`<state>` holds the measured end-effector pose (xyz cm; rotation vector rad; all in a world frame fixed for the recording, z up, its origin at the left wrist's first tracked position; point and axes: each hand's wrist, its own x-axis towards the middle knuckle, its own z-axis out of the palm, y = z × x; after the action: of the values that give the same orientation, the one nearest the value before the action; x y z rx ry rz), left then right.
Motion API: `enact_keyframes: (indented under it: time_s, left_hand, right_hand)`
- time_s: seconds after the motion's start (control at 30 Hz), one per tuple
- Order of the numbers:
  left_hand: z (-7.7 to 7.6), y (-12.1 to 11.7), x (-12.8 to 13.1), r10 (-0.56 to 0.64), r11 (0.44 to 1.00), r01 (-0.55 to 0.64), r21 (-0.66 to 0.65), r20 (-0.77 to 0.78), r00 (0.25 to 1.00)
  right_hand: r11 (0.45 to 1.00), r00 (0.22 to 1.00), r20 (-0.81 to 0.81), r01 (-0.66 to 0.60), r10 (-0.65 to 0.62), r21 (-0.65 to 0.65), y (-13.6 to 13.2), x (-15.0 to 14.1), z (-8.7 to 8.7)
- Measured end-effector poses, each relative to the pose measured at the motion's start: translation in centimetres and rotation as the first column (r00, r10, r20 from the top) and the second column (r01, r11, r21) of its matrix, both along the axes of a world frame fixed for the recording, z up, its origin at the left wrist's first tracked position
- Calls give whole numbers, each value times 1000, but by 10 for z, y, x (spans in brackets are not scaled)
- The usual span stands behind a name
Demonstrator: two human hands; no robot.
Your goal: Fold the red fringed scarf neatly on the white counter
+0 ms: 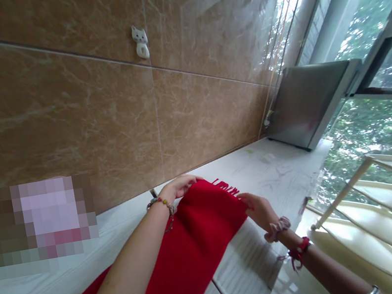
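A long red scarf with a fringed end lies spread along a white wood-grain counter. My left hand rests on the scarf's far edge near the wall, fingers bent down onto the cloth as if pinching it. My right hand holds the scarf's near corner by the fringe, fingers closed on the fabric. Both wrists wear bracelets, and the right wrist also carries a scrunchie.
A brown marble-tiled wall runs behind the counter, with a small white cat-shaped hook on it. A grey metal box stands at the counter's far end by a window. Cream slats lie at the right.
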<state>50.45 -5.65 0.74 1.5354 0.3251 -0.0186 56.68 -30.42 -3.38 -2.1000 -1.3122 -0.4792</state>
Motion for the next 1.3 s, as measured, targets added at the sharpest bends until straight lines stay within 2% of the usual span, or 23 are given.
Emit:
enact_keyframes:
  time_s: [0.17,0.23,0.3,0.4,0.5,0.6,0.7,0.8,0.87,0.93,1.03,1.1,1.2,1.3]
  left_hand:
    - [2,-6,5,63,987,-77,144,101,993]
    - [-5,-11,9,79,966,-101,236,103,992]
    - [-16,-17,12,98,931,-123,342,90,991]
    - [-31,-25,15,148,850,-173,498,90,985]
    - [-38,-28,11,190,736,-230,636,132,973]
    - [-40,-28,-1,180,614,-240,752,163,970]
    - [-41,-28,-18,184,499,-238,833,167,969]
    - [-42,-33,-30,209,395,-245,885,173,962]
    - [-43,-39,-32,185,344,-245,906,190,964]
    - [-46,-48,-32,112,274,-199,941,175,978]
    - [-53,-60,-31,36,177,-95,980,90,995]
    - [-58,-66,-31,40,150,-73,986,68,997]
    - [-62,-70,-35,94,117,-115,986,105,990]
    - [-61,-72,-43,173,86,-156,984,139,975]
  right_hand:
    - [999,968,248,45,-42,-6,-7,0,9]
    - [998,970,237,54,-43,-38,-9,4,4]
    - [996,988,150,40,-27,-83,-10,9,-6]
    - [990,1000,12,29,-28,-139,-11,19,-18]
    - [981,999,-20,40,-45,-191,-14,27,-21]
    - [962,998,65,43,-27,-270,-16,30,-21]
    - [921,984,172,107,-44,-375,-18,28,-21]
    - [897,963,265,163,-54,-410,-18,26,-21]
    - [898,955,297,132,-1,-421,-17,26,-20]
    - [885,955,285,63,80,-461,-17,29,-20]
    - [833,971,172,-47,168,-551,-13,35,-15]
    - [833,980,90,-102,179,-544,-4,39,-7]
    - [890,982,49,-144,183,-433,23,39,7]
    - [910,977,61,-167,205,-380,59,35,8]
